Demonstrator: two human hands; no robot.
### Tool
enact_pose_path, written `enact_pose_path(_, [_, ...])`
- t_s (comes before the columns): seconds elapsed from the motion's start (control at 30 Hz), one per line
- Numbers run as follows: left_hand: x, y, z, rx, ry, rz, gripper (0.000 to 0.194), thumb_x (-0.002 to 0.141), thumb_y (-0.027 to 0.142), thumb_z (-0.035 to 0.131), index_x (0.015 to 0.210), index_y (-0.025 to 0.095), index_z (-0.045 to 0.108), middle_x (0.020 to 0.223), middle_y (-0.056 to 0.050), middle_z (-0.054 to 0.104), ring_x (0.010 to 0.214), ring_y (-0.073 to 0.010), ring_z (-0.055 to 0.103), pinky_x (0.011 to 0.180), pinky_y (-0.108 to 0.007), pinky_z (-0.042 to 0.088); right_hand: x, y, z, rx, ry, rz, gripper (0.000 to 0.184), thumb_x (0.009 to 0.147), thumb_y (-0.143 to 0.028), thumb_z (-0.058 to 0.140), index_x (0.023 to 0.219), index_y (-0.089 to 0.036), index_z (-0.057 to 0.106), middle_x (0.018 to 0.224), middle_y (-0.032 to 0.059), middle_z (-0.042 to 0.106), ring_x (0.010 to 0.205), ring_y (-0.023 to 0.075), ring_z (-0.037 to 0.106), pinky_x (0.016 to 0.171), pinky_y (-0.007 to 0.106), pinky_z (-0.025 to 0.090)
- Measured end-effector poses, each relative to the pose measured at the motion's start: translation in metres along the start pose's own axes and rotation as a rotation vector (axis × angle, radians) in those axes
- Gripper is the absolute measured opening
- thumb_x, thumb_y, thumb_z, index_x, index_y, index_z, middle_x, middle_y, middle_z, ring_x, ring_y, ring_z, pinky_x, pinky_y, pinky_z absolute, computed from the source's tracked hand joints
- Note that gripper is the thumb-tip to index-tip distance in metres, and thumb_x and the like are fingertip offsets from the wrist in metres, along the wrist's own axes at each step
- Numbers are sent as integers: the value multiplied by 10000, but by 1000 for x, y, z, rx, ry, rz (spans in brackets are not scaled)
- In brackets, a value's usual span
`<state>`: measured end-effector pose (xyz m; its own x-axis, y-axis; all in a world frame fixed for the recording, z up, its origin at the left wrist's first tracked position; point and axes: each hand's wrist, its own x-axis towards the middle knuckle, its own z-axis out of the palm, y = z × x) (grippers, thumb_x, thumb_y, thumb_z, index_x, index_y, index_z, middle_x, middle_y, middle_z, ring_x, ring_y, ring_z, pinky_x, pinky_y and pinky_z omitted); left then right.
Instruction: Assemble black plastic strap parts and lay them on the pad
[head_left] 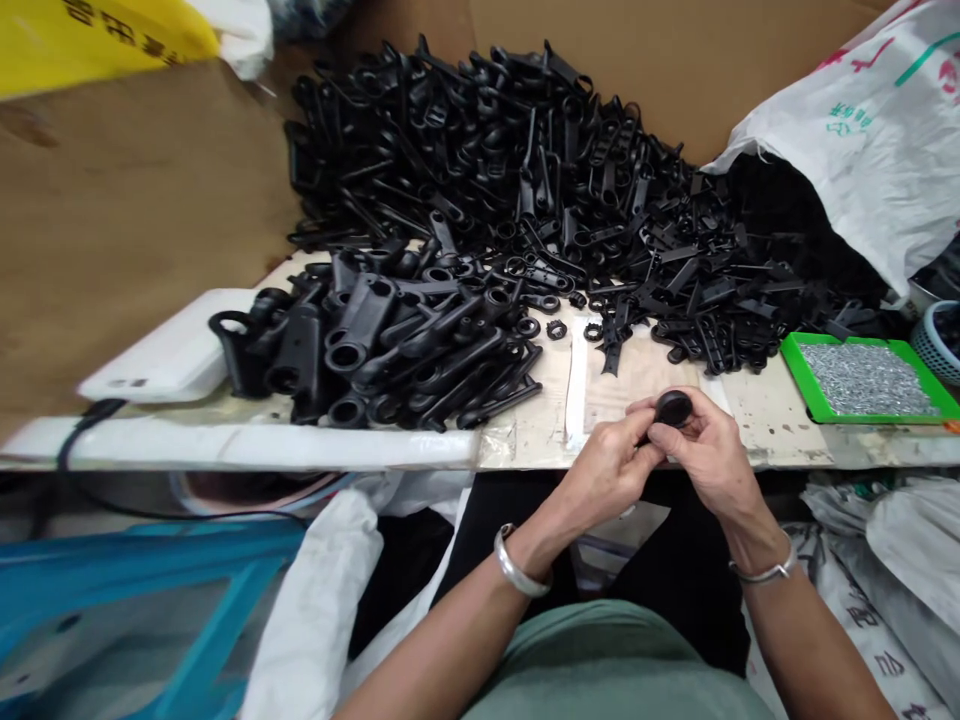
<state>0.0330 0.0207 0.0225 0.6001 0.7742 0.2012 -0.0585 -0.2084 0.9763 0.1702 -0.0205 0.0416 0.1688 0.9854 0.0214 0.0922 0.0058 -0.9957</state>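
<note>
Both my hands meet at the near edge of the table (pixel 525 440). My left hand (pixel 604 475) and my right hand (pixel 701 450) are closed together around one small black plastic part (pixel 673 408); its round end shows above my fingers, the rest is hidden. A big heap of black plastic parts (pixel 510 170) covers the back of the table. A smaller pile of thicker black handle-like parts (pixel 390 340) lies to the left of my hands. Both wrists wear silver bangles.
A green tray of small metal pieces (pixel 866 378) sits at the right. A white printed sack (pixel 862 140) spills black parts behind it. A white flat device (pixel 169 350) with a cable lies at left. Blue frame (pixel 150 600) and white bags lie below the table.
</note>
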Motion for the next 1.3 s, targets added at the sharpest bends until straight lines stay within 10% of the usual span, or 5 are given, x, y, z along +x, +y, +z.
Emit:
enact_pose_path(0.27, [2,-17,1,166,-106,-81,227,805,93,467,934,150,646,678,2,608,586,-138,572,570,-232,427,-4,27,4,31,79,70,275,737,-413,730,836,-221,559,710,-24,610,572,151,598,466,263,523])
enact_pose_path(0.8, [4,-15,-1,114,-77,-123,194,902,276,480,982,153,607,762,3,600,709,-144,549,654,-249,425,14,25,-23,-150,-82,-18,444,828,-631,578,936,-201,589,854,23,630,758,156,611,687,271,515])
enact_pose_path(1.0, [1,-5,-5,76,-229,-200,310,924,394,443,724,167,511,632,29,481,578,-108,449,549,-237,346,12,5,-33,-465,-149,-98,396,911,-569,498,810,-195,582,582,-52,473,511,93,442,510,222,362])
enact_pose_path(1.3, [2,4,-11,17,-361,-207,282,910,368,462,726,163,524,642,19,519,565,-99,481,549,-220,377,-1,26,-20,19,-100,76,414,900,-596,488,804,-202,573,462,-93,364,367,66,312,359,188,279])
